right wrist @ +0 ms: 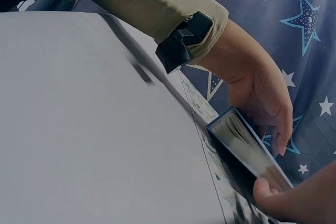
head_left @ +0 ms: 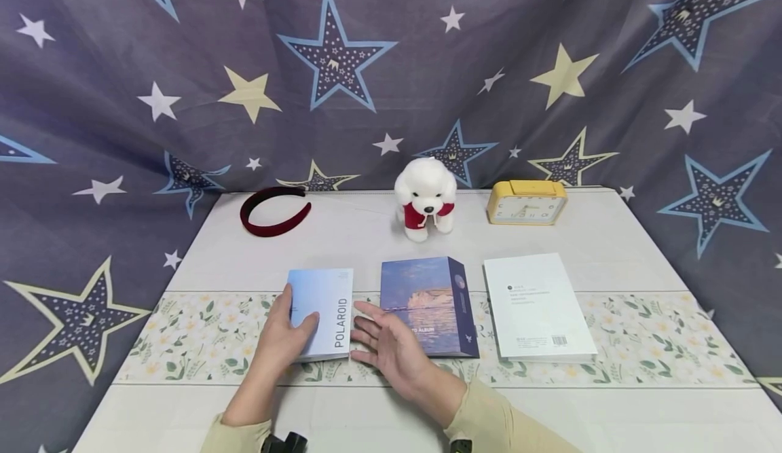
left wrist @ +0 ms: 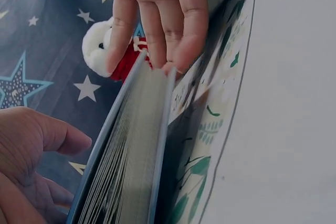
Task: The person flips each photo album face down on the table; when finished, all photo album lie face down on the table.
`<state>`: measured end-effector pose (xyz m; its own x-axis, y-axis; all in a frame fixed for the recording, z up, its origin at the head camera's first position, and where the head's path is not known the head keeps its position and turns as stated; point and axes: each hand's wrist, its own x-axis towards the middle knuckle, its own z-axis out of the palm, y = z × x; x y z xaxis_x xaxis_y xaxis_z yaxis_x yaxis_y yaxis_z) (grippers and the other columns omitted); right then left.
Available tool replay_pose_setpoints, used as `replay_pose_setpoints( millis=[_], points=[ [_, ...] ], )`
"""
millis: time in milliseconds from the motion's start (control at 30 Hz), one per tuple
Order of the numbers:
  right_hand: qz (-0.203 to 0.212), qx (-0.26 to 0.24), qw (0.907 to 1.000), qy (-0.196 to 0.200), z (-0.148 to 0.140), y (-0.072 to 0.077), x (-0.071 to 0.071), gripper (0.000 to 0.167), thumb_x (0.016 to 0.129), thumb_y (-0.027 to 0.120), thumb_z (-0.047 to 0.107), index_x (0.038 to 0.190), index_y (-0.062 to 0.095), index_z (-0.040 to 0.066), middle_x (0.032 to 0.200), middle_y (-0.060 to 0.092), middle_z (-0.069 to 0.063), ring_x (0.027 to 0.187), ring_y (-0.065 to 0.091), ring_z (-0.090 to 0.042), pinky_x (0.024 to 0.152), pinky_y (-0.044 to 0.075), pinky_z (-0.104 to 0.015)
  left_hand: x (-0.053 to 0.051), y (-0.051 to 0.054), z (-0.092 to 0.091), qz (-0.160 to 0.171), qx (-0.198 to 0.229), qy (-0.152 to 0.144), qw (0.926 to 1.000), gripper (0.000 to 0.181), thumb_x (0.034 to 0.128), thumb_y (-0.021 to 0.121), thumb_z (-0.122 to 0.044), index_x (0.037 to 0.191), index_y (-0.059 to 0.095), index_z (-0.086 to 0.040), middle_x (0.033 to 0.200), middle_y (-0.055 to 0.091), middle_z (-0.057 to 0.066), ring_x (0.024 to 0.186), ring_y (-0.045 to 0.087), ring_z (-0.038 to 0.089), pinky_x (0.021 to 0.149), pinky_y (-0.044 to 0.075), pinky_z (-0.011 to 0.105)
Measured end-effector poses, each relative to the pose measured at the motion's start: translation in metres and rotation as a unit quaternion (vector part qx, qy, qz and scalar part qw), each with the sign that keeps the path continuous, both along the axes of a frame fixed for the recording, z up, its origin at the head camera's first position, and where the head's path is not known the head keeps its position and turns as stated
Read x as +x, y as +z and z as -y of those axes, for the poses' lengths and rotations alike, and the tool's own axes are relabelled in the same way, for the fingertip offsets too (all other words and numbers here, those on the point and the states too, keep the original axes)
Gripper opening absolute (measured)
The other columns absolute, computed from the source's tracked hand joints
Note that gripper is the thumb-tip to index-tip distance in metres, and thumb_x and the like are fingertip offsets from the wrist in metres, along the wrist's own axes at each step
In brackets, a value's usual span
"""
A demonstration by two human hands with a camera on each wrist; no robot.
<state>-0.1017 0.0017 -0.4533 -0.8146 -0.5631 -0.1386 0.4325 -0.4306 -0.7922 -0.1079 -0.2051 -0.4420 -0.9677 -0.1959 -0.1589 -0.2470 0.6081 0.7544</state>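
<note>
A light-blue photo album (head_left: 326,293) marked POLAROID lies flat, cover up. My left hand (head_left: 284,331) is at its left side, fingers along the edge and thumb above the cover. In the left wrist view a gap shows between that thumb (left wrist: 71,140) and the cover. My right hand (head_left: 394,351) is palm-up by the album's right edge, fingers loosely extended, fingertips at or very near the edge. Behind it lies a dark-blue photo album (head_left: 421,290) with a seascape cover, partly hidden by the hand. The right wrist view shows page edges of the light-blue album (right wrist: 247,145).
A white book (head_left: 537,303) with a barcode lies at the right. Along the back are a dark-red headband (head_left: 269,229), a white toy dog (head_left: 426,195) in red and a yellow alarm clock (head_left: 527,203). A starry curtain (head_left: 391,52) hangs behind the table.
</note>
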Motion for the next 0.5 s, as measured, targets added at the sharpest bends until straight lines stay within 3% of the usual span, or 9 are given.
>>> replay_pose_setpoints(
  millis=[233, 367, 500],
  points=[
    [-0.007, 0.006, 1.0, 0.003, -0.003, 0.002, -0.002, 0.065, 0.098, 0.036, 0.029, 0.154, 0.018, 0.001, 0.153, 0.029, -0.026, 0.126, 0.044, -0.031, 0.096, 0.044, -0.039, 0.001, 0.002, 0.0, -0.007, 0.014, -0.016, 0.9998, 0.083, 0.0945, 0.058, -0.021, 0.153, 0.006, 0.006, 0.158, 0.004, 0.03, 0.145, 0.006, 0.045, 0.116, 0.01, 0.055],
    [-0.029, 0.025, 0.9992, 0.003, -0.006, 0.006, -0.005, 0.068, 0.097, 0.042, 0.027, 0.153, 0.017, 0.0, 0.152, 0.03, -0.024, 0.117, 0.052, -0.025, 0.091, 0.047, -0.036, 0.002, 0.001, -0.005, -0.02, 0.037, -0.042, 0.9982, 0.085, 0.096, 0.059, -0.027, 0.152, 0.006, 0.01, 0.157, 0.006, 0.031, 0.144, 0.009, 0.046, 0.116, 0.012, 0.054],
    [-0.043, 0.041, 0.9982, 0.002, -0.008, 0.01, -0.007, 0.07, 0.096, 0.048, 0.024, 0.154, 0.017, 0.001, 0.151, 0.032, -0.023, 0.112, 0.054, -0.023, 0.09, 0.048, -0.036, 0.004, 0.001, -0.012, -0.016, 0.048, -0.064, 0.9967, 0.09, 0.0962, 0.058, -0.038, 0.153, 0.005, 0.007, 0.157, -0.002, 0.032, 0.144, 0.005, 0.048, 0.115, 0.011, 0.058]
  ],
)
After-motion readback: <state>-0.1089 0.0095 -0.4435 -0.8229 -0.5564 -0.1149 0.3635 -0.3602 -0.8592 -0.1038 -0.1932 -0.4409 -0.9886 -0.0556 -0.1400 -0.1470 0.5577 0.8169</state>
